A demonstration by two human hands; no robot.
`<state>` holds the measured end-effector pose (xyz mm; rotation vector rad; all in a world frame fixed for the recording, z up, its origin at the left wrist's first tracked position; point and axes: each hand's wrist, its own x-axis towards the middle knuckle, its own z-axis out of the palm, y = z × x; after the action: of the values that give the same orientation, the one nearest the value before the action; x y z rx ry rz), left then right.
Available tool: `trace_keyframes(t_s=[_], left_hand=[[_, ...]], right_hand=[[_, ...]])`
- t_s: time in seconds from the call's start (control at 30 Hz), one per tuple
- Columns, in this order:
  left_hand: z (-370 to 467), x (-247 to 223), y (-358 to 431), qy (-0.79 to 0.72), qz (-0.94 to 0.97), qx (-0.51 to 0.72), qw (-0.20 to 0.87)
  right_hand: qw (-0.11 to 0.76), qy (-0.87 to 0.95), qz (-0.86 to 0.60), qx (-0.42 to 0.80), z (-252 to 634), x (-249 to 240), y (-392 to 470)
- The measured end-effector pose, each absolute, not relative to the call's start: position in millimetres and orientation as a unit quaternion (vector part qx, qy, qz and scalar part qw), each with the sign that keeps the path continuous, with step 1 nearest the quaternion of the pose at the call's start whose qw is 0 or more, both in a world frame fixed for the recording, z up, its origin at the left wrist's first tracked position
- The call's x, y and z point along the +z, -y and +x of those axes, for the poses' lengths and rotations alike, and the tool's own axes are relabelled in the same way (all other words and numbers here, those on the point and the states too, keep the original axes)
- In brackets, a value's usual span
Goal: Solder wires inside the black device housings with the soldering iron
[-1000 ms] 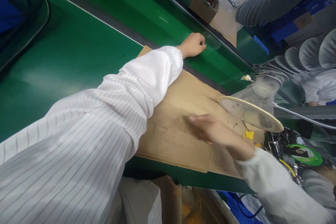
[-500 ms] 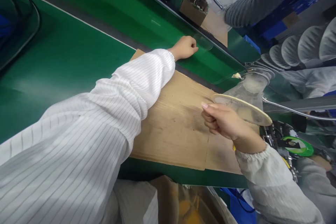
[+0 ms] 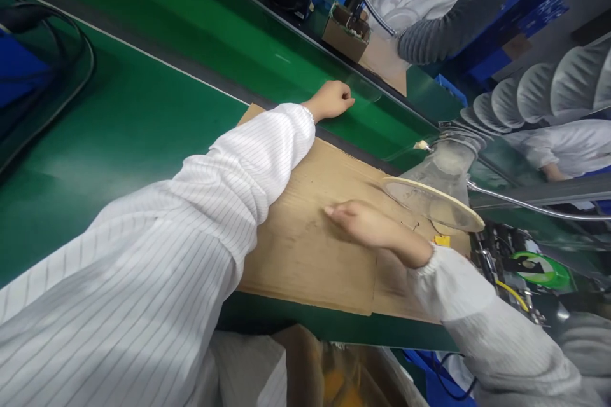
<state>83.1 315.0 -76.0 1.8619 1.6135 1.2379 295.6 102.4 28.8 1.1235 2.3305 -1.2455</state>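
Note:
My left hand (image 3: 331, 100) reaches over the green belt (image 3: 286, 79) beyond the table edge, its fingers curled closed. What it holds, if anything, is hidden. Above the flat brown cardboard sheet (image 3: 315, 254) is my right hand (image 3: 360, 222), also closed, thumb and forefinger together at the left. I cannot make out anything between those fingers. A clear round fume hood (image 3: 434, 200) with a pale rim stands just right of this hand. Close to my right wrist a small yellow piece (image 3: 442, 240) lies on the cardboard.
Black cables (image 3: 88, 70) loop at the left. On the right is equipment with a green reel (image 3: 539, 269). A lined box (image 3: 344, 372) sits below the table edge. Across the belt are a small carton (image 3: 346, 32) and a person in white (image 3: 439, 0).
My right hand has moved left over the cardboard, away from the hood. My left hand stays over the belt, still closed. The view has shifted slightly.

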Motion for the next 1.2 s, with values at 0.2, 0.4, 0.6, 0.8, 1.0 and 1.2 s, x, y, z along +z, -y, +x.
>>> trace_keyframes(t_s=[0.2, 0.4, 0.6, 0.8, 1.0, 1.2], left_hand=[[83.4, -76.6, -316.6, -0.566, 0.672, 0.442, 0.181], [82.3, -76.9, -317.0, -0.565, 0.666, 0.451, 0.183], [82.5, -73.9, -313.7, -0.558, 0.663, 0.457, 0.202], [82.5, -73.1, -313.5, -0.548, 0.666, 0.458, 0.216], [84.8, -71.1, -309.7, -0.532, 0.666, 0.463, 0.244], [87.0, -69.4, -308.5, -0.537, 0.666, 0.458, 0.241]], right_hand=[[0.007, -0.826, 0.404, -0.392, 297.7, 76.6, -108.3], [0.14, -0.854, 0.352, -0.357, 282.5, 3.3, -75.9], [0.172, -0.859, 0.326, -0.356, 282.2, 40.1, -97.9], [0.101, -0.885, 0.314, -0.329, 276.4, 61.7, -100.5], [0.138, -0.903, 0.272, -0.303, 267.2, 2.5, -81.0], [0.167, -0.883, 0.28, -0.337, 271.4, 24.7, -94.9]])
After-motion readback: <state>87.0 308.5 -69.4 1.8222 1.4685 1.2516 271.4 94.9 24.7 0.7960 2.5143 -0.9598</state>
